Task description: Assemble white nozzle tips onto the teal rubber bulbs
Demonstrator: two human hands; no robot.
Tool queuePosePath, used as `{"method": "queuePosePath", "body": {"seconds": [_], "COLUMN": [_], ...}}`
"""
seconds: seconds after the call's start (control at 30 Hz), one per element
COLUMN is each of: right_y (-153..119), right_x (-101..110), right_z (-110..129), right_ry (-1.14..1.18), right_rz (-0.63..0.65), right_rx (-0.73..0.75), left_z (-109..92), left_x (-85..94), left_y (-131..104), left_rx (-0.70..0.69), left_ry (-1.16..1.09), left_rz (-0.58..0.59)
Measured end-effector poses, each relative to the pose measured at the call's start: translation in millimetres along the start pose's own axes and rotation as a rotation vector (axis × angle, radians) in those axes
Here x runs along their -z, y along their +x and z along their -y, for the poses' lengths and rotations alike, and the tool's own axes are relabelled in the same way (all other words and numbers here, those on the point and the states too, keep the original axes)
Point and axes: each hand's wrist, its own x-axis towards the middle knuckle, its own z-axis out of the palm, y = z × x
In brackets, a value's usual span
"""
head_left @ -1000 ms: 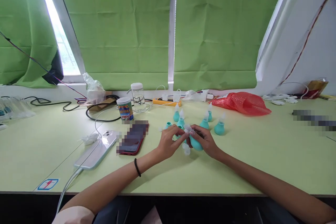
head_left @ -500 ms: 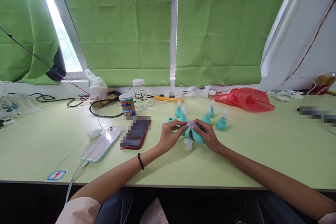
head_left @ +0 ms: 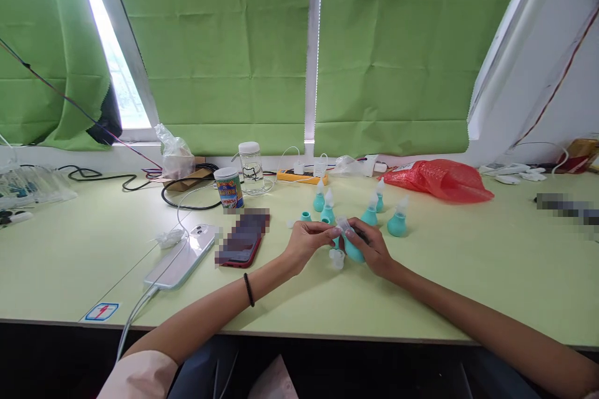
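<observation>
My right hand [head_left: 374, 248] is wrapped round a teal rubber bulb [head_left: 354, 250], its clear tip pointing up and left. My left hand [head_left: 306, 243] is pinched against the clear plastic piece [head_left: 343, 224] at the bulb's top; the fingers hide part of it. Just below lie small clear plastic pieces [head_left: 336, 259] on the table. Behind the hands stand several teal bulbs with clear pointed tips, among them one at the right [head_left: 397, 223] and one at the back [head_left: 319, 199]. An open-topped teal bulb [head_left: 306, 216] is beside my left hand.
On the left lie a red-cased phone [head_left: 246, 238] and a pale phone [head_left: 183, 257] with a white cable. Behind them are a patterned tub [head_left: 229, 188], a clear jar [head_left: 251, 169] and an orange power strip [head_left: 299, 177]. Red bubble wrap [head_left: 437, 181] lies at the back right.
The view has shifted slightly. Both hands stay together at the bulb; my left fingers have moved a little at its clear tip, and more of the bulbs behind them shows.
</observation>
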Motion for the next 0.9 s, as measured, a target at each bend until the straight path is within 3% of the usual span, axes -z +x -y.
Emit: {"method": "queuePosePath", "body": {"seconds": [0.17, 0.43, 0.57, 0.73, 0.9], "right_y": [-1.6, -2.0, -2.0, -1.5, 4.7], "right_x": [-1.3, 2.4, 2.3, -0.4, -1.7], "right_z": [-1.4, -8.7, -7.6, -5.6, 0.5], "right_ry": [0.01, -0.384, -0.421, -0.3, 0.246], "right_rz": [0.008, -0.049, -0.054, -0.029, 0.097], "right_rx": [-0.026, 0.087, 0.115, 0.06, -0.25], "left_z": [-1.0, -6.4, -7.1, -4.1, -7.7], "left_x": [2.4, 2.7, 3.2, 2.7, 5.6], "left_y": [2.0, 1.5, 1.5, 1.4, 3.3], "left_rx": [0.092, 0.115, 0.101, 0.089, 0.142], "left_ry": [-0.128, -0.058, -0.002, -0.023, -0.133], "left_rz": [0.095, -0.031, -0.064, -0.061, 0.072]}}
